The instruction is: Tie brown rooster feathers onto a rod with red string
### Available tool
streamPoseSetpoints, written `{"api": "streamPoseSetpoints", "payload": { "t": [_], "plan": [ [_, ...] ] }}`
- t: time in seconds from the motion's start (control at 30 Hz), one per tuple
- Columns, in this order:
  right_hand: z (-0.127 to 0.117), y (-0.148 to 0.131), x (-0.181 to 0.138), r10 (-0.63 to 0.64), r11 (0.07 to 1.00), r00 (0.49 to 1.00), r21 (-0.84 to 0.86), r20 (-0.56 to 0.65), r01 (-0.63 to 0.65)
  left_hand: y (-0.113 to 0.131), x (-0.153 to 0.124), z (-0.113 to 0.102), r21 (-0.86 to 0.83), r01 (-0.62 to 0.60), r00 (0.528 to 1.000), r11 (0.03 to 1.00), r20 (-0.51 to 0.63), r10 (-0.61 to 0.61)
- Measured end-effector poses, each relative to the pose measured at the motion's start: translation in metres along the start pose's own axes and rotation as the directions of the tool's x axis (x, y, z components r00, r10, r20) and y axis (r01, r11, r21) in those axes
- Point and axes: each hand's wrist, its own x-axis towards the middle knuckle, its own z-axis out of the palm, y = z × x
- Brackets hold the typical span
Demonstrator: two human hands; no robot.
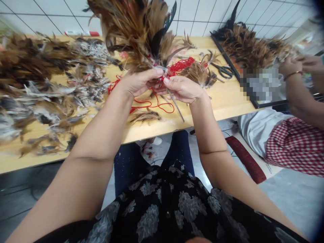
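My left hand [140,82] and my right hand [182,88] meet over the wooden table [227,98], both pinched on the base of a big bundle of brown and black feathers [138,27] that stands up and away from me. Red thread [154,103] winds round the base between my fingers and trails in loops onto the table. A thin quill or stick [176,104] pokes down from under my right hand.
Loose brown, grey and white feathers [45,87] cover the table's left half. Scissors [224,71] lie at the right, beside a tangle of red thread [183,64]. A black tray [253,50] holds more feathers. Another person's hands [296,65] work at the far right.
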Motion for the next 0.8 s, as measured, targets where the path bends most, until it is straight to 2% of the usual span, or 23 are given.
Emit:
{"api": "streamPoseSetpoints", "payload": {
  "t": [0.13,0.23,0.3,0.37,0.43,0.53,0.63,0.8],
  "plan": [
    [0.006,-0.003,0.006,0.046,0.996,0.999,0.076,0.025,-0.047,0.006,-0.002,0.004,0.048,0.165,0.970,0.985,-0.191,-0.153],
    [0.009,0.003,0.013,0.056,0.985,0.998,0.166,-0.024,-0.051,0.002,-0.001,0.007,-0.003,0.191,0.966,0.982,-0.176,-0.188],
    [0.012,0.009,0.018,0.032,0.972,0.998,0.234,-0.057,-0.018,-0.004,0.001,0.009,-0.069,0.136,0.969,0.988,-0.198,-0.147],
    [0.017,0.013,0.023,0.009,0.955,0.994,0.295,-0.107,0.023,-0.012,0.005,0.011,-0.118,0.053,0.956,0.992,-0.282,-0.084],
    [0.022,0.015,0.028,-0.004,0.938,0.978,0.338,-0.208,0.076,-0.018,0.009,0.016,-0.134,-0.032,0.938,0.990,-0.346,-0.017],
    [0.025,0.014,0.032,-0.016,0.918,0.930,0.363,-0.367,0.159,-0.020,0.015,0.025,-0.107,-0.176,0.916,0.979,-0.382,0.123],
    [0.023,0.015,0.035,-0.043,0.901,0.888,0.366,-0.459,0.232,-0.017,0.016,0.037,-0.015,-0.242,0.916,0.970,-0.335,0.223],
    [0.014,0.020,0.040,-0.103,0.875,0.852,0.360,-0.513,0.323,-0.021,0.011,0.044,0.098,-0.267,0.926,0.959,-0.249,0.284]
  ]
}}
